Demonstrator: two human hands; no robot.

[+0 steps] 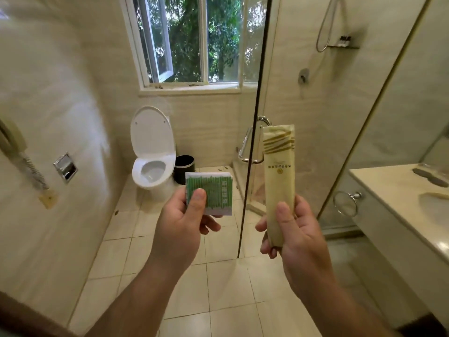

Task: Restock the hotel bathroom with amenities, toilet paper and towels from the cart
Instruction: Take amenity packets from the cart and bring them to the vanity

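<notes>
My left hand (182, 222) pinches a small square green-and-white amenity packet (213, 190), thumb on its front, held up at mid-frame. My right hand (289, 229) grips the lower end of a long cream sachet with gold stripes (279, 171), held upright to the right of the packet. Both are raised in front of me over the tiled floor. The vanity counter (388, 186) with its basin lies at the right edge. No cart is in view.
A toilet (151, 161) with its lid up stands ahead, a black bin (184, 167) beside it. The edge of a glass shower door (252, 132) runs down mid-frame. A recessed paper holder (65, 166) and wall phone (14, 144) are on the left wall. A towel ring (346, 203) hangs by the vanity.
</notes>
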